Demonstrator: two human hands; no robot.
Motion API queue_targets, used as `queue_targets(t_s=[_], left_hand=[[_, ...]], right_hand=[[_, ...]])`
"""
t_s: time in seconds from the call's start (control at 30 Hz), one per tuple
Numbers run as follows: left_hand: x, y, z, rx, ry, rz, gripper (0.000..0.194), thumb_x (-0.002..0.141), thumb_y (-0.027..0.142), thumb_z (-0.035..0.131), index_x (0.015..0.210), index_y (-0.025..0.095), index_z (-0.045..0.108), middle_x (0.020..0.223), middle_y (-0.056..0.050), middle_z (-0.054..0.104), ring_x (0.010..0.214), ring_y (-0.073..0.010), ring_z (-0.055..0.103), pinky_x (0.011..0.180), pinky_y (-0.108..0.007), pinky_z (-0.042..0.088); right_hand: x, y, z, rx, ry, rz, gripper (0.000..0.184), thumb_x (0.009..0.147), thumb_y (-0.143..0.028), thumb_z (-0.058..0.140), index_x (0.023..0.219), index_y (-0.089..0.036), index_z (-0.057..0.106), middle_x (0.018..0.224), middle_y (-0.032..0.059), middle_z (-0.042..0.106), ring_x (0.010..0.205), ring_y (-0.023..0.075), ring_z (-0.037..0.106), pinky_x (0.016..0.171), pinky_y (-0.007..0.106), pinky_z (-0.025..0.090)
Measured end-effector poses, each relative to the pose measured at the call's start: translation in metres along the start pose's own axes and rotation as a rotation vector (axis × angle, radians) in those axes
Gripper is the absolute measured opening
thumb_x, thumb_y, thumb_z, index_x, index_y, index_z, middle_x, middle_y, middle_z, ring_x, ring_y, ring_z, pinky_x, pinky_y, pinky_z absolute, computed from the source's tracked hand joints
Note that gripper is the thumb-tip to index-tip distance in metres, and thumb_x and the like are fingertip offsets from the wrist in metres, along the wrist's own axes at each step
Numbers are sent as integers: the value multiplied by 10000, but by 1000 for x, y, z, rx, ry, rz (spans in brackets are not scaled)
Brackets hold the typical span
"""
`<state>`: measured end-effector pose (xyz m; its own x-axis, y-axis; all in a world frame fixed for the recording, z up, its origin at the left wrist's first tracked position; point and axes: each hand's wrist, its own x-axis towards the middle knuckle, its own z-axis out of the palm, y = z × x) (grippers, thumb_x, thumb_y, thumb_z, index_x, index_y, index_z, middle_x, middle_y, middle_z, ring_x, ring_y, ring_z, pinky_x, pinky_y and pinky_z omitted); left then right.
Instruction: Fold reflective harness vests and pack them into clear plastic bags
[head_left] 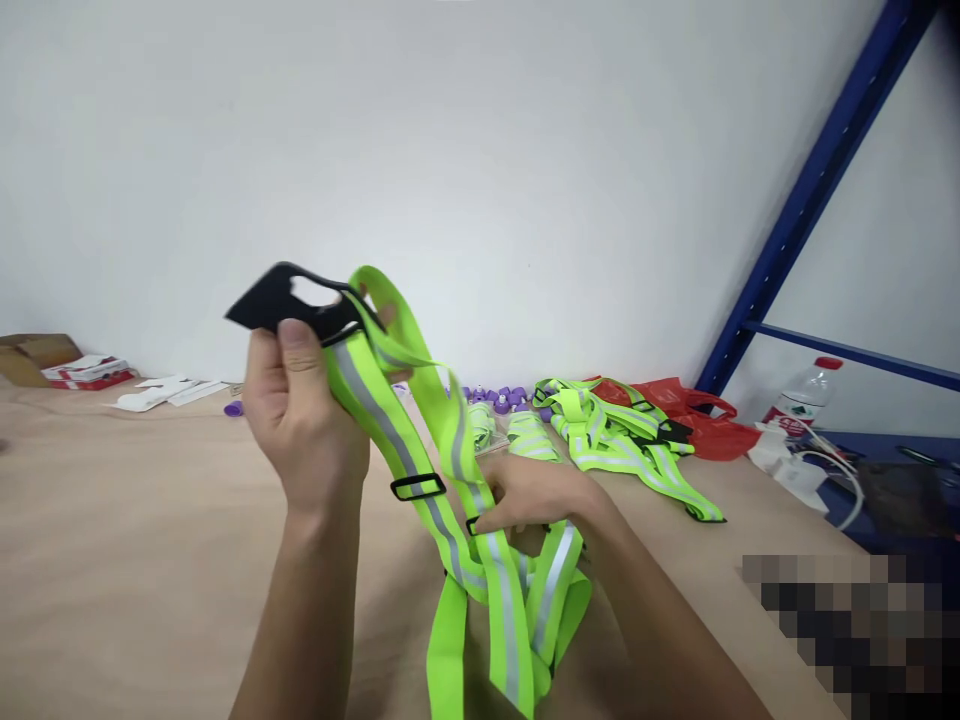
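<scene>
A neon-green reflective harness point(375, 395) with silver stripes hangs between my two hands above the table. My left hand point(304, 410) is closed on its black end piece point(262, 300), thumb in front, holding it up at the left. Lower and to the right, my right hand point(532, 492) pinches one strap beside a black slider buckle; its fingertips are partly hidden. Another black buckle point(418, 487) sits on the strap between the hands. Loose strap ends dangle below my right hand, toward the bottom edge.
More green straps point(615, 430) lie heaped at the right near a red plastic bag point(712, 420). Purple pieces point(510, 398) line the wall. A bottle point(806, 395) stands far right below a blue metal frame point(810, 180). At left are a cardboard box point(34, 355) and white papers point(169, 392).
</scene>
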<state>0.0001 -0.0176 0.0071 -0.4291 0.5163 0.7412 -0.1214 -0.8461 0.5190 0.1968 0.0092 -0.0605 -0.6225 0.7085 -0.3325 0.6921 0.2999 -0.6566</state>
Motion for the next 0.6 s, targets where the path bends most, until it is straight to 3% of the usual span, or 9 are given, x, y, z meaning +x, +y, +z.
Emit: queue_targets(t_s=[0.13, 0.23, 0.3, 0.33, 0.4, 0.47, 0.5, 0.53, 0.6], left_hand=[[14, 4, -2, -148, 238, 250, 177, 997, 363, 524, 1002, 199, 591, 1035, -35, 718, 1009, -211, 709, 790, -364, 613], [25, 8, -11, -117, 359, 389, 186, 1001, 287, 418, 940, 211, 576, 1024, -20, 705, 1145, -199, 650, 957, -423, 570], [29, 10, -21, -77, 355, 373, 206, 969, 293, 417, 870, 214, 579, 1060, -33, 689, 1217, -226, 606, 994, -439, 555], [31, 11, -27, -78, 317, 334, 188, 942, 322, 463, 836, 216, 578, 1077, -38, 683, 1256, -242, 577, 1020, -438, 544], [34, 11, -42, -138, 219, 262, 189, 850, 384, 619, 760, 231, 554, 1047, -27, 689, 1314, -241, 525, 1083, -379, 510], [39, 10, -58, -206, 152, 224, 196, 789, 353, 719, 762, 237, 563, 1024, 1, 703, 1351, -184, 489, 1147, -266, 442], [41, 9, -66, -217, 160, 217, 170, 794, 323, 725, 784, 234, 581, 1013, 12, 712, 1344, -155, 495, 1152, -225, 424], [43, 9, -72, -207, 183, 200, 140, 814, 313, 712, 814, 229, 600, 1004, 18, 722, 1325, -143, 516, 1145, -216, 431], [45, 10, -79, -134, 237, 162, 153, 839, 364, 676, 889, 227, 630, 996, 9, 738, 1271, -185, 577, 1088, -296, 515]], right_hand=[[-2, 10, -15, 236, 204, -262, 161, 805, -317, 689, 783, -162, 654, 702, -4, 655, 683, 152, 643, 610, 234, 475], [-13, 11, -27, 735, 587, -523, 304, 805, -451, 736, 828, -190, 583, 698, -23, 643, 601, 119, 626, 621, 243, 532], [-29, 10, -31, 1001, 758, -622, 392, 799, -544, 737, 836, -220, 520, 570, -92, 530, 381, 60, 441, 451, 198, 467], [-39, 10, -32, 1041, 748, -645, 412, 794, -575, 732, 855, -233, 512, 518, -121, 465, 316, 44, 325, 375, 180, 398], [-60, 11, -33, 860, 567, -606, 428, 754, -576, 758, 946, -249, 558, 491, -136, 440, 286, 49, 280, 335, 181, 340], [-74, 14, -34, 448, 415, -420, 422, 690, -466, 812, 998, -239, 634, 610, -75, 586, 397, 102, 494, 419, 216, 422], [-77, 16, -36, 241, 444, -298, 343, 699, -401, 792, 970, -230, 670, 690, -36, 644, 502, 138, 581, 486, 236, 459], [-77, 17, -38, 66, 566, -177, 231, 728, -342, 743, 921, -225, 692, 759, -5, 678, 607, 170, 631, 554, 255, 479], [-70, 21, -42, -157, 1021, -9, 122, 785, -262, 615, 867, -228, 698, 831, 27, 702, 747, 208, 652, 662, 290, 484]])
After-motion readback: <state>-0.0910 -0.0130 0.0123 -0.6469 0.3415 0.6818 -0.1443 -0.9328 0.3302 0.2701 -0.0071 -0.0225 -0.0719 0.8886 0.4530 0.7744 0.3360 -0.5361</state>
